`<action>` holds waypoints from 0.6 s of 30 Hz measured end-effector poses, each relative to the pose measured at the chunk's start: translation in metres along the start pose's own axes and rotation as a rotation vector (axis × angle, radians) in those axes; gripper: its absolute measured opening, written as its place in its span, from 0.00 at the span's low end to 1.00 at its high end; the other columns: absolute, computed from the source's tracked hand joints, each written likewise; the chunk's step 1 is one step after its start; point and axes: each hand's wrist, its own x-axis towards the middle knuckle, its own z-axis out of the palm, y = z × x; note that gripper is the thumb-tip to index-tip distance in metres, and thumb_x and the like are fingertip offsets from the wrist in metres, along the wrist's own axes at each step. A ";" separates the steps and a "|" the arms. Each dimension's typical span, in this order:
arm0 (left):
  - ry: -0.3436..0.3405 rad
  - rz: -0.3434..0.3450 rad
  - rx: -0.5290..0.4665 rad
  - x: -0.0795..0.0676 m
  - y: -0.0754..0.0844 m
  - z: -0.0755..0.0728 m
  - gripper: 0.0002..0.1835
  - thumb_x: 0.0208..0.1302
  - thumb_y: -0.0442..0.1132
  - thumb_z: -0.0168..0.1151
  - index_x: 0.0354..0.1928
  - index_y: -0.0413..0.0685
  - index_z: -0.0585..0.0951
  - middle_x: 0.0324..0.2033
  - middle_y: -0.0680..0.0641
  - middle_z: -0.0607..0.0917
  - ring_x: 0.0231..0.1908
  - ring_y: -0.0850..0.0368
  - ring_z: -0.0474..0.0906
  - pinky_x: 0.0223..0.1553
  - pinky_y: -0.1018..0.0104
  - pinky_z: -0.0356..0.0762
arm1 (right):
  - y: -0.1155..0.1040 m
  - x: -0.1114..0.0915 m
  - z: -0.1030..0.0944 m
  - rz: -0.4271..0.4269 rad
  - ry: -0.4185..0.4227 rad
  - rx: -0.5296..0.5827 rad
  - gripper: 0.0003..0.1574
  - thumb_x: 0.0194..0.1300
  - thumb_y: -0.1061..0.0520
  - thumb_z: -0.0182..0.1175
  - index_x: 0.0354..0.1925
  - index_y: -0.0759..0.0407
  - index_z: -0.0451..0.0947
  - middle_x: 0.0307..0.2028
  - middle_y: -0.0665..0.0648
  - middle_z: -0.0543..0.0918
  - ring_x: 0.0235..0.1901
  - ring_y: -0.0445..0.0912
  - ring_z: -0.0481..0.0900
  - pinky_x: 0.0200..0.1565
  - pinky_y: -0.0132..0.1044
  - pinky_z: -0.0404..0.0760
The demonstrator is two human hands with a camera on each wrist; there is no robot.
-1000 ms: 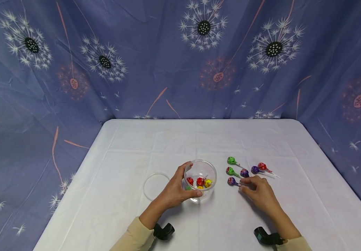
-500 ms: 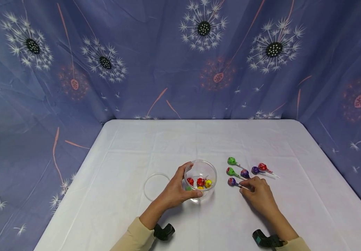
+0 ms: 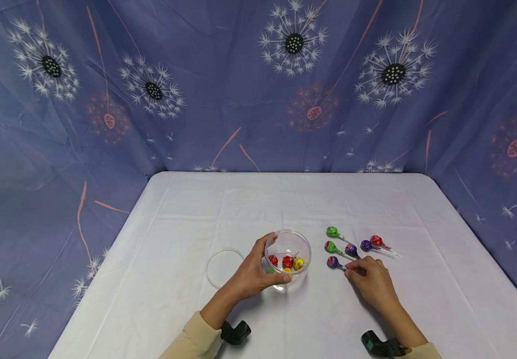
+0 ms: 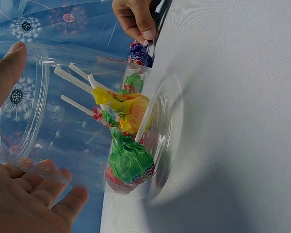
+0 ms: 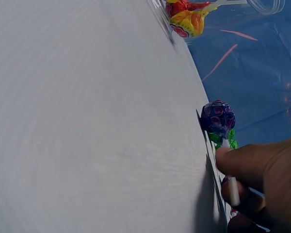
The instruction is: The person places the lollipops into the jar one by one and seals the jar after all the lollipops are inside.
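Note:
My left hand [image 3: 251, 275] grips a clear plastic tub [image 3: 301, 240] round its side, thumb at the front and fingers behind. Inside lie several wrapped lollipops, among them a green one [image 4: 131, 160], a yellow one [image 4: 136, 114] and a red one [image 3: 287, 261], their white sticks pointing toward the tub's mouth. To the right, my right hand [image 3: 374, 280] pinches the white stick of a purple lollipop [image 5: 218, 117] between thumb and fingers. That lollipop's head [image 3: 332, 262] is close over the tabletop and points toward the tub.
Just beyond the right hand lie two green lollipops [image 3: 332, 232], two purple ones [image 3: 367, 245] and a red one [image 3: 377, 241]. A thin, clear round lid [image 3: 224, 250] lies flat left of the tub. Patterned blue cloth [image 3: 222, 75] hangs behind the white table [image 3: 186, 199].
My right thumb and fingers have closed on the purple lollipop's stick. The left hand and tub keep their place, and the head view has tilted slightly.

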 end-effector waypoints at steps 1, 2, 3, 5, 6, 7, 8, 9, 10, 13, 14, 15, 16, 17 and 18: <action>-0.001 0.000 0.000 0.000 0.000 0.000 0.52 0.47 0.54 0.74 0.71 0.62 0.53 0.68 0.46 0.63 0.66 0.46 0.63 0.65 0.46 0.62 | 0.000 0.000 -0.001 0.007 0.002 0.002 0.02 0.54 0.58 0.67 0.30 0.55 0.85 0.26 0.49 0.77 0.30 0.41 0.65 0.35 0.36 0.59; 0.000 0.001 0.000 0.000 0.000 0.000 0.52 0.46 0.54 0.74 0.71 0.62 0.53 0.68 0.46 0.63 0.66 0.46 0.63 0.65 0.46 0.62 | -0.001 0.000 -0.001 0.013 0.005 0.006 0.03 0.55 0.58 0.67 0.30 0.55 0.85 0.26 0.49 0.77 0.30 0.41 0.64 0.34 0.35 0.60; 0.000 0.001 0.000 0.000 0.000 0.000 0.52 0.46 0.54 0.74 0.71 0.62 0.53 0.68 0.46 0.63 0.66 0.46 0.63 0.65 0.46 0.62 | -0.001 -0.001 -0.002 0.016 0.010 0.012 0.03 0.56 0.57 0.66 0.30 0.56 0.85 0.26 0.49 0.77 0.30 0.40 0.64 0.34 0.34 0.60; -0.001 -0.001 0.003 0.000 0.000 0.000 0.52 0.46 0.54 0.74 0.71 0.62 0.53 0.68 0.46 0.63 0.66 0.46 0.63 0.65 0.46 0.62 | -0.002 -0.001 -0.004 0.012 0.019 0.029 0.04 0.57 0.57 0.65 0.30 0.56 0.84 0.25 0.49 0.76 0.29 0.39 0.62 0.32 0.33 0.61; 0.000 -0.002 0.004 0.000 0.000 0.000 0.52 0.46 0.54 0.74 0.71 0.62 0.53 0.68 0.46 0.63 0.66 0.46 0.63 0.64 0.46 0.62 | -0.003 -0.001 -0.004 0.008 0.026 0.037 0.03 0.57 0.57 0.65 0.30 0.56 0.84 0.26 0.49 0.75 0.29 0.38 0.62 0.32 0.32 0.61; -0.001 -0.003 0.006 0.000 0.000 0.000 0.52 0.46 0.54 0.74 0.71 0.62 0.53 0.68 0.46 0.63 0.66 0.45 0.63 0.64 0.46 0.62 | -0.004 -0.001 -0.005 0.004 0.036 0.043 0.02 0.57 0.58 0.66 0.30 0.56 0.84 0.25 0.49 0.75 0.29 0.37 0.62 0.31 0.32 0.61; -0.001 -0.005 0.007 0.000 0.001 0.000 0.52 0.47 0.54 0.74 0.71 0.62 0.53 0.68 0.46 0.63 0.66 0.45 0.63 0.64 0.46 0.62 | -0.005 -0.001 -0.006 -0.004 0.046 0.050 0.02 0.56 0.59 0.66 0.30 0.56 0.84 0.25 0.49 0.75 0.28 0.37 0.61 0.30 0.31 0.62; -0.001 -0.006 0.008 0.000 0.001 0.000 0.52 0.47 0.54 0.74 0.71 0.63 0.53 0.68 0.46 0.63 0.66 0.45 0.63 0.64 0.46 0.63 | -0.006 -0.001 -0.007 -0.010 0.055 0.058 0.01 0.56 0.60 0.66 0.30 0.56 0.84 0.25 0.49 0.74 0.28 0.36 0.61 0.30 0.31 0.62; -0.001 -0.007 0.009 0.000 0.001 0.000 0.52 0.47 0.54 0.74 0.71 0.63 0.53 0.68 0.46 0.62 0.66 0.45 0.63 0.64 0.46 0.63 | -0.007 -0.001 -0.008 -0.013 0.062 0.063 0.01 0.55 0.60 0.67 0.30 0.56 0.84 0.24 0.48 0.74 0.28 0.36 0.61 0.29 0.31 0.61; 0.000 -0.007 0.008 0.000 0.001 0.000 0.52 0.47 0.54 0.74 0.71 0.63 0.53 0.68 0.46 0.63 0.65 0.46 0.63 0.64 0.46 0.63 | -0.013 0.000 -0.012 -0.013 0.076 0.080 0.03 0.54 0.61 0.68 0.30 0.55 0.84 0.24 0.49 0.73 0.28 0.35 0.60 0.29 0.31 0.62; 0.000 -0.007 0.008 0.000 0.001 0.000 0.52 0.47 0.54 0.74 0.71 0.63 0.53 0.68 0.46 0.63 0.65 0.46 0.64 0.64 0.46 0.63 | -0.015 0.000 -0.014 -0.012 0.074 0.087 0.03 0.54 0.61 0.68 0.30 0.55 0.84 0.24 0.49 0.73 0.28 0.35 0.61 0.28 0.31 0.62; 0.001 -0.007 0.006 0.000 0.000 0.001 0.52 0.47 0.54 0.74 0.71 0.63 0.53 0.68 0.46 0.63 0.65 0.46 0.64 0.64 0.46 0.63 | -0.017 0.001 -0.015 -0.007 0.072 0.092 0.03 0.54 0.61 0.67 0.30 0.55 0.84 0.25 0.49 0.73 0.28 0.36 0.61 0.29 0.30 0.63; 0.001 -0.006 0.005 0.000 0.000 0.001 0.52 0.47 0.54 0.74 0.71 0.63 0.53 0.68 0.46 0.63 0.65 0.46 0.64 0.64 0.46 0.63 | -0.020 0.001 -0.017 -0.004 0.071 0.095 0.02 0.55 0.60 0.67 0.31 0.55 0.85 0.26 0.50 0.74 0.29 0.35 0.62 0.29 0.30 0.63; 0.002 -0.006 0.003 0.000 0.000 0.001 0.52 0.47 0.54 0.74 0.71 0.63 0.53 0.68 0.46 0.63 0.65 0.46 0.64 0.64 0.46 0.63 | -0.022 0.002 -0.019 -0.005 0.069 0.097 0.02 0.55 0.59 0.67 0.31 0.55 0.85 0.27 0.50 0.75 0.29 0.36 0.63 0.29 0.30 0.64; 0.002 -0.005 0.003 0.000 0.000 0.001 0.52 0.47 0.53 0.74 0.71 0.63 0.53 0.68 0.46 0.63 0.65 0.46 0.64 0.64 0.46 0.63 | -0.023 0.002 -0.020 -0.006 0.069 0.098 0.03 0.56 0.58 0.67 0.32 0.54 0.85 0.28 0.50 0.76 0.30 0.36 0.64 0.29 0.30 0.64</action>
